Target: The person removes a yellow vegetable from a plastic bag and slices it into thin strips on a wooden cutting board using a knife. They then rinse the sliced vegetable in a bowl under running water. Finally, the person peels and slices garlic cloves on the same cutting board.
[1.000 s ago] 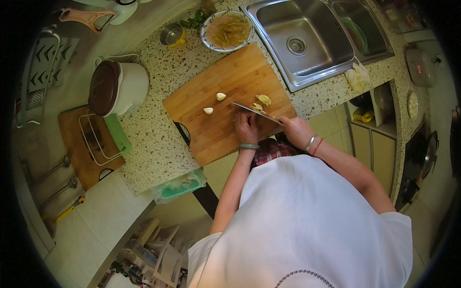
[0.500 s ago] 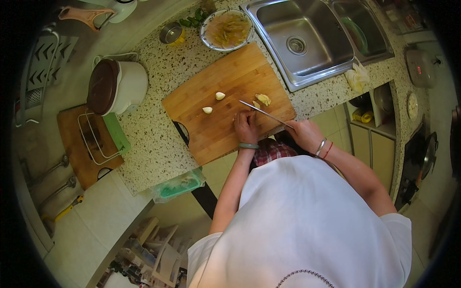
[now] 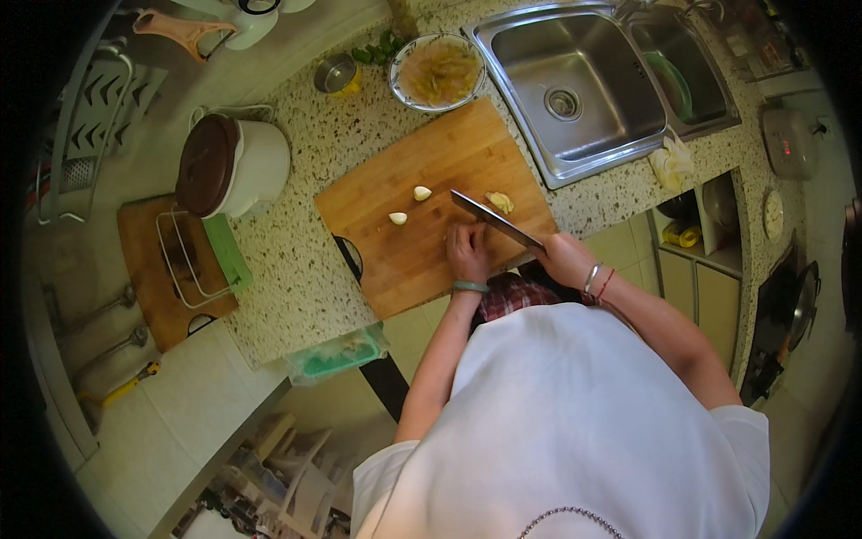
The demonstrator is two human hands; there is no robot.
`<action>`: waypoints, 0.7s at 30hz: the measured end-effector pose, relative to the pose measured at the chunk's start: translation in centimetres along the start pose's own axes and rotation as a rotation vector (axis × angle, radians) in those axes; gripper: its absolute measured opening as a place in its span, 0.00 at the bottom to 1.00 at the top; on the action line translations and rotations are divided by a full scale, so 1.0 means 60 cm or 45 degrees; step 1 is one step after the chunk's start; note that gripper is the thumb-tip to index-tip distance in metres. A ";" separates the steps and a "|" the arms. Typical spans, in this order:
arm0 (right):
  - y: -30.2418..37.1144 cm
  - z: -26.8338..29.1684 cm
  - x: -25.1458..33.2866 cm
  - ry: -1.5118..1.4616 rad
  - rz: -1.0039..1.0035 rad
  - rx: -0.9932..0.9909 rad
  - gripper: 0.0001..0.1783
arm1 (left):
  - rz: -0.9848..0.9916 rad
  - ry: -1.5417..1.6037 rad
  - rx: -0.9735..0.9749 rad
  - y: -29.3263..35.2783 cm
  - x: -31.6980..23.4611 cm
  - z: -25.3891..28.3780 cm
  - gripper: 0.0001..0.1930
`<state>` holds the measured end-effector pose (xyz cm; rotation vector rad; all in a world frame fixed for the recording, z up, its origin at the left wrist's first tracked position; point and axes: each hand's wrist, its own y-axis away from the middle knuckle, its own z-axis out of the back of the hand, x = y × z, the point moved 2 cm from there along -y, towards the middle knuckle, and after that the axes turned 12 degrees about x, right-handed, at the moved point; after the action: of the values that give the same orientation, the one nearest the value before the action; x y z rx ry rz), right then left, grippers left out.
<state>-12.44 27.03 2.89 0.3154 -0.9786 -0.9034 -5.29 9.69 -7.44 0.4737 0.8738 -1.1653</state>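
A kitchen knife (image 3: 492,216) is in my right hand (image 3: 567,262), its flat side tilted up into view above the wooden cutting board (image 3: 395,269). On the board's near side my left hand (image 3: 467,253) rests with its fingers curled in, just left of the blade. What those fingers hold, if anything, is hidden. Two whole peeled garlic cloves, one upper (image 3: 422,193) and one lower (image 3: 398,218), lie on the board left of the knife. Right of the blade sits a small pile of sliced garlic (image 3: 500,202).
Behind the board stands a patterned bowl of food (image 3: 437,72) beside a small metal cup (image 3: 337,72). A steel double sink (image 3: 584,99) is at the far right, with a pale cloth (image 3: 671,163) on its edge. A white pot with a brown lid (image 3: 256,162) stands left.
The knife has rolled so that its flat shows, where before only a thin edge did. My left fingers look more curled. The whole view has shifted slightly.
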 end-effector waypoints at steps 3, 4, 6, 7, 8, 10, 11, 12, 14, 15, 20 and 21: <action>-0.023 -0.020 -0.014 -0.023 0.019 -0.027 0.12 | -0.029 0.020 -0.012 -0.006 -0.004 0.001 0.06; -0.026 -0.029 -0.017 -0.024 0.036 -0.060 0.12 | -0.027 0.024 -0.008 -0.006 -0.007 0.003 0.06; -0.029 -0.032 -0.020 -0.030 0.057 -0.087 0.12 | -0.030 0.031 -0.017 -0.009 -0.012 0.005 0.05; -0.029 -0.032 -0.022 -0.036 0.055 -0.081 0.12 | -0.035 0.036 -0.027 -0.010 -0.015 0.006 0.05; -0.029 -0.032 -0.021 -0.044 0.053 -0.080 0.12 | -0.044 0.039 -0.035 -0.010 -0.014 0.007 0.05; -0.017 -0.025 -0.029 -0.077 0.053 -0.054 0.12 | -0.024 0.057 -0.036 -0.009 -0.011 0.007 0.05; -0.008 -0.019 -0.034 -0.086 0.051 -0.036 0.12 | -0.008 0.071 -0.042 -0.005 -0.009 0.003 0.05; -0.001 -0.010 -0.033 -0.124 0.044 -0.021 0.12 | -0.008 0.056 -0.043 -0.003 -0.005 0.000 0.05; 0.001 -0.013 -0.038 -0.044 0.029 -0.058 0.12 | -0.009 0.026 -0.042 -0.002 0.002 0.000 0.06; 0.002 -0.014 -0.039 -0.006 0.021 -0.077 0.13 | -0.007 0.015 -0.041 -0.002 0.002 -0.001 0.06; 0.017 -0.009 -0.027 0.031 0.012 -0.100 0.13 | -0.016 -0.045 -0.049 -0.002 0.000 -0.001 0.06; 0.019 -0.007 -0.027 0.025 0.019 -0.097 0.14 | -0.034 -0.043 -0.060 -0.002 -0.001 -0.001 0.06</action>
<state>-11.88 28.92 2.39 0.2519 -0.9250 -0.9201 -5.44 9.73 -7.42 0.4038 0.8782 -1.1711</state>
